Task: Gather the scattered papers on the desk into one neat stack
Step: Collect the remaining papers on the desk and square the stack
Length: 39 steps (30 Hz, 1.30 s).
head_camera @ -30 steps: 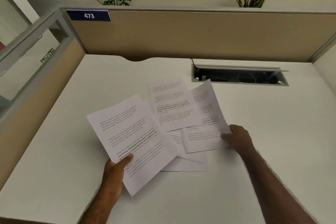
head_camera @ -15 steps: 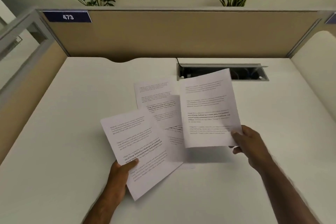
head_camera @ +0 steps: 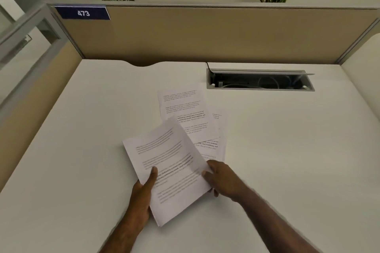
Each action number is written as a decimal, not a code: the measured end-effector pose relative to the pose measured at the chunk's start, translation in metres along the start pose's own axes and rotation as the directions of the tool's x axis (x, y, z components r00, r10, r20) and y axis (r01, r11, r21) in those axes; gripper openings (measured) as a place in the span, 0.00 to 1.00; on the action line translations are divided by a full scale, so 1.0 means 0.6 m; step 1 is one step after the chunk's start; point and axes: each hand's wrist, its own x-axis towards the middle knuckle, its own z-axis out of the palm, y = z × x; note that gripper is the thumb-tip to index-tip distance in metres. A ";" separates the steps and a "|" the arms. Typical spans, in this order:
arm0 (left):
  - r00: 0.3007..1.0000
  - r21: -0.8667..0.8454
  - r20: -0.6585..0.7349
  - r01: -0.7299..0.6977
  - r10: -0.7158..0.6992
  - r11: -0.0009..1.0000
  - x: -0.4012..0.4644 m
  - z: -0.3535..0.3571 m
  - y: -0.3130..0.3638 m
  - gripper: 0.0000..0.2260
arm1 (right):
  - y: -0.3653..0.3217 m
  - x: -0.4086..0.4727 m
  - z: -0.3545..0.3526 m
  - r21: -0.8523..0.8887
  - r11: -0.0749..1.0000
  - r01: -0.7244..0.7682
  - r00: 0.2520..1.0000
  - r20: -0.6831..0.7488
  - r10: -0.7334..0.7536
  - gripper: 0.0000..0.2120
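Printed white sheets lie on a white desk [head_camera: 82,150]. My left hand [head_camera: 141,197] grips a held bundle of sheets [head_camera: 170,170] from its lower left, thumb on top. My right hand [head_camera: 223,178] holds the same bundle at its right edge, fingers curled under it. The bundle is tilted and blurred. Beyond it a sheet [head_camera: 184,111] lies flat on the desk, overlapping another sheet [head_camera: 216,146] that shows to its right and below it.
An open cable tray [head_camera: 260,80] with wires is recessed in the desk at the back right. A tan partition [head_camera: 205,33] with a "473" label [head_camera: 83,13] closes the back, and panels close the left and right sides. Plants stand behind the partition.
My right hand lifted a sheet from the right of the pile and carried it left onto the sheet in my left hand. Both hands now hold them together.
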 end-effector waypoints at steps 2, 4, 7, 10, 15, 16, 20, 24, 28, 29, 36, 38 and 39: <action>1.000 0.007 0.021 -0.016 0.016 1.000 0.003 -0.005 -0.004 0.17 | -0.012 0.010 0.005 -0.055 0.998 0.025 0.996 0.085 -0.020 0.12; 1.000 0.037 0.026 -0.017 0.016 0.999 0.006 -0.013 -0.006 0.15 | -0.025 0.027 -0.006 -0.116 0.992 0.058 0.994 0.100 -0.046 0.14; 1.000 0.045 0.004 -0.005 0.004 0.999 0.010 -0.020 -0.004 0.13 | -0.044 0.067 -0.035 -0.143 0.990 0.011 0.987 -0.158 -0.034 0.18; 1.000 0.047 -0.014 -0.001 0.001 0.999 0.013 -0.027 -0.003 0.13 | -0.053 0.111 -0.061 -0.147 0.987 -0.063 0.896 -0.444 -0.008 0.29; 1.000 0.057 -0.025 0.015 -0.013 0.998 0.015 -0.037 -0.003 0.13 | -0.066 0.175 -0.078 -0.237 0.944 -0.229 0.847 -0.527 0.074 0.48; 1.000 0.058 -0.028 0.016 -0.014 0.998 0.016 -0.038 -0.004 0.13 | -0.070 0.183 -0.076 -0.263 0.929 -0.259 0.844 -0.529 0.085 0.48; 0.999 0.060 -0.039 0.016 -0.014 0.998 0.021 -0.040 -0.008 0.12 | -0.080 0.197 -0.067 -0.319 0.881 -0.350 0.844 -0.515 0.149 0.47; 1.000 0.062 -0.028 0.014 -0.013 0.998 0.021 -0.043 -0.009 0.12 | -0.077 0.207 -0.077 -0.222 0.907 -0.358 0.862 -0.451 0.230 0.47; 0.999 0.067 -0.047 0.024 -0.020 0.997 0.028 -0.047 -0.011 0.12 | -0.069 0.209 -0.091 -0.196 0.924 -0.329 0.893 -0.381 0.237 0.33; 0.999 0.067 -0.049 0.027 -0.023 0.997 0.030 -0.047 -0.011 0.12 | -0.066 0.208 -0.092 -0.209 0.929 -0.306 0.901 -0.380 0.211 0.23; 0.999 0.024 -0.035 0.027 -0.026 0.999 0.030 -0.051 -0.013 0.12 | -0.041 0.154 -0.118 -0.067 0.989 -0.133 0.880 -0.467 0.086 0.05; 0.999 0.006 -0.031 0.023 -0.023 1.000 0.029 -0.051 -0.014 0.12 | -0.034 0.133 -0.127 0.036 0.997 -0.069 0.877 -0.475 0.078 0.07; 0.999 -0.003 -0.030 0.019 -0.019 1.000 0.028 -0.050 -0.014 0.12 | -0.032 0.122 -0.130 0.094 0.995 -0.032 0.874 -0.479 0.074 0.07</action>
